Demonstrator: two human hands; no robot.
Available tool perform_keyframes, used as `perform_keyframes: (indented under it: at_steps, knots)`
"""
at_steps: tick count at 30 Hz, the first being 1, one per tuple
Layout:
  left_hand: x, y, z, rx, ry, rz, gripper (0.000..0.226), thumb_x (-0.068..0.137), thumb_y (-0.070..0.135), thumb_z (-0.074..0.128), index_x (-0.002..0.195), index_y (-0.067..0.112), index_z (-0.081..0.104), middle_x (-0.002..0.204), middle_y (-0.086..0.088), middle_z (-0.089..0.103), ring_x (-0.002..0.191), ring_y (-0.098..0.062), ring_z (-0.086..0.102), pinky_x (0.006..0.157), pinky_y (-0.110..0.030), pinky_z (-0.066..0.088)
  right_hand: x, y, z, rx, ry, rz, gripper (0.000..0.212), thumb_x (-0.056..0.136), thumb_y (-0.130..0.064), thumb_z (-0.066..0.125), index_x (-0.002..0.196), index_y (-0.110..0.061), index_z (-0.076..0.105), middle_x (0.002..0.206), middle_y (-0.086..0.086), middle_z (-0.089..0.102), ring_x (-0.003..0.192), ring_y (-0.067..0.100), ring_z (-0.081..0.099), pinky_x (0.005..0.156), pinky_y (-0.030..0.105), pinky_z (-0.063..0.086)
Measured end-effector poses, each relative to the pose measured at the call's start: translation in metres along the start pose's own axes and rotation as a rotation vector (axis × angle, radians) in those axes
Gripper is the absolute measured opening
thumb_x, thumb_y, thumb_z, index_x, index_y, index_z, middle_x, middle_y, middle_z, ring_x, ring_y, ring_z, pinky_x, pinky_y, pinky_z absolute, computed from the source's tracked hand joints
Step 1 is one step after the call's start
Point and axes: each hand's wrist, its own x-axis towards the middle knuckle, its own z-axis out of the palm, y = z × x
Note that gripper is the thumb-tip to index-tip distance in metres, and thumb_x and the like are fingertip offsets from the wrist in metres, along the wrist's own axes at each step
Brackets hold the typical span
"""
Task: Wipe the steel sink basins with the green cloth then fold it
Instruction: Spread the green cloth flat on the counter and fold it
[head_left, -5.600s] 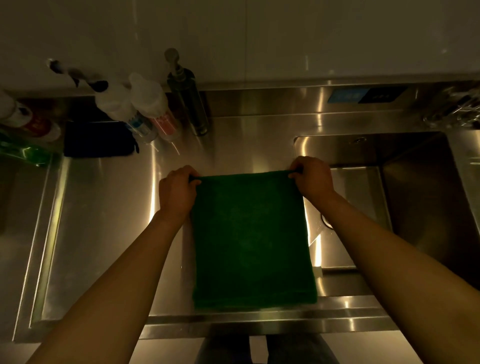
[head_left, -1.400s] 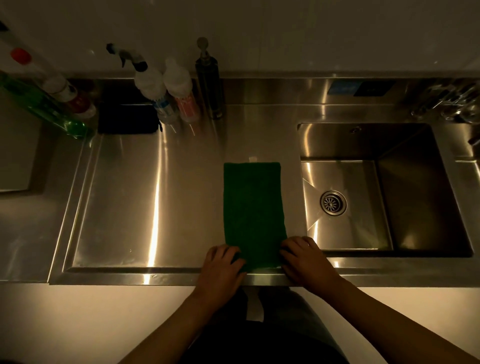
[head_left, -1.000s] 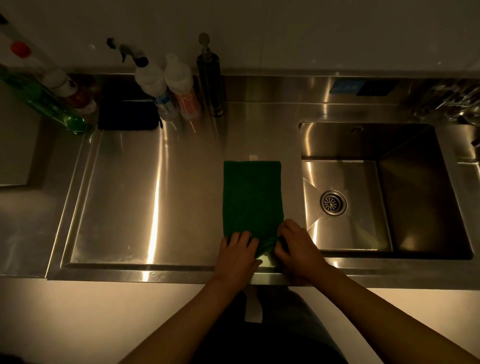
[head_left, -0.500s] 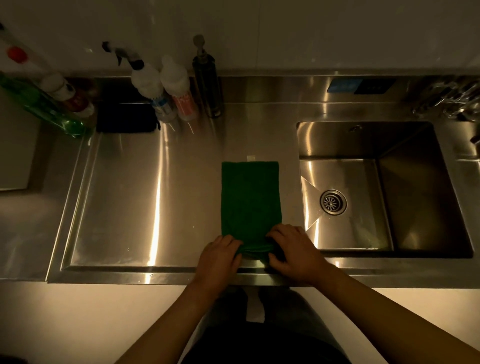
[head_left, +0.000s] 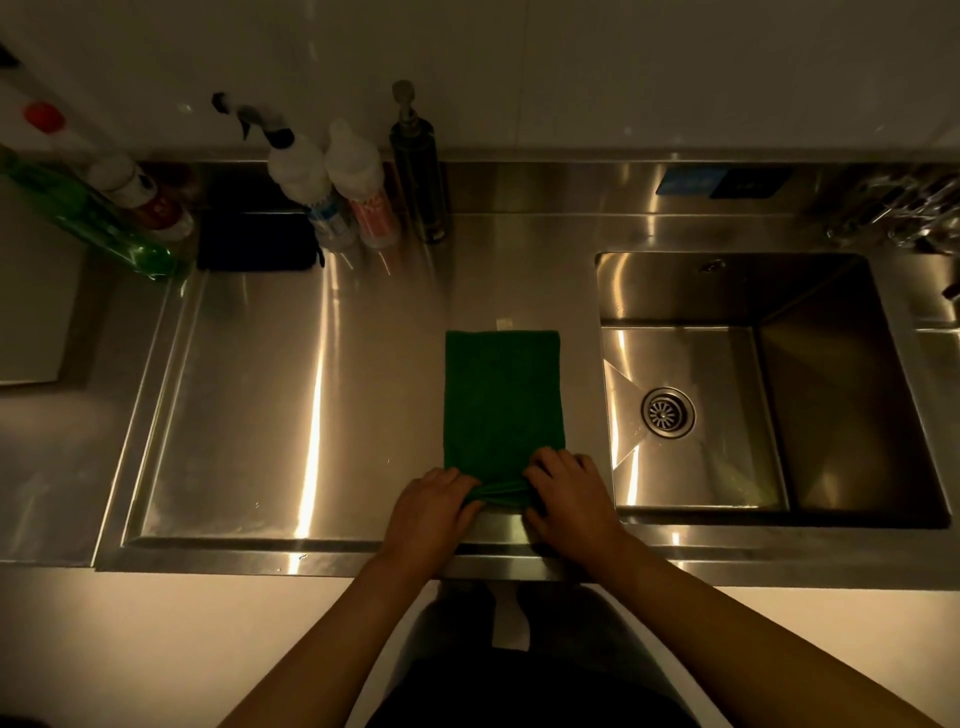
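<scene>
Brushed steel and matt cloth.
The steel sink (head_left: 685, 291) gleamed, smooth and glossy; the green cloth (head_left: 501, 395) looked matt and napped.

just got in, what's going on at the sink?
A person is folding the green cloth on the steel counter, just left of the deep sink basin. The cloth lies flat as a narrow strip. The left hand and right hand each grip its near end, which is bunched up between them. A spray bottle and pump dispenser stand at the back.
</scene>
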Motion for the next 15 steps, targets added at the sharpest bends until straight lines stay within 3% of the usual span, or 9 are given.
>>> perform_keyframes:
  at_steps: [3,7,11,15]
  knots:
    - [-0.004,-0.008,-0.001,0.067,-0.013,0.079,0.025,0.085,0.031,0.081,0.107,0.024,0.072,0.096,0.002,0.069,0.088,-0.021,0.065,0.075,-0.035,0.051,-0.016,0.027,-0.007,-0.06,0.032,-0.01,0.037,0.073,-0.039,0.074,0.106,-0.022,0.073,0.115,0.001,0.062,0.107,0.025,0.06,0.091,0.045,0.047]
    - [-0.014,-0.014,-0.001,0.167,-0.003,0.127,0.031,0.076,0.034,0.083,0.103,0.027,0.073,0.104,0.005,0.068,0.101,-0.02,0.06,0.097,-0.041,0.043,-0.036,0.044,-0.009,-0.078,0.087,-0.093,0.034,0.075,-0.031,0.078,0.108,-0.026,0.075,0.12,0.0,0.064,0.113,0.025,0.058,0.095,0.048,0.045]
    - [-0.022,-0.016,0.001,0.144,0.007,0.082,0.026,0.078,0.037,0.08,0.101,0.026,0.073,0.104,0.005,0.069,0.103,-0.02,0.06,0.103,-0.041,0.036,-0.044,0.044,-0.008,-0.039,0.026,-0.059,0.043,0.072,-0.03,0.077,0.116,-0.027,0.073,0.124,0.0,0.064,0.117,0.027,0.059,0.097,0.049,0.045]
    - [-0.016,-0.004,-0.002,0.107,0.044,0.042,0.017,0.085,0.039,0.073,0.095,0.027,0.069,0.098,0.007,0.068,0.098,-0.016,0.06,0.102,-0.036,0.032,-0.044,0.018,-0.007,0.043,-0.025,-0.043,0.064,0.072,-0.042,0.067,0.133,-0.025,0.062,0.131,-0.001,0.058,0.124,0.024,0.052,0.104,0.048,0.042]
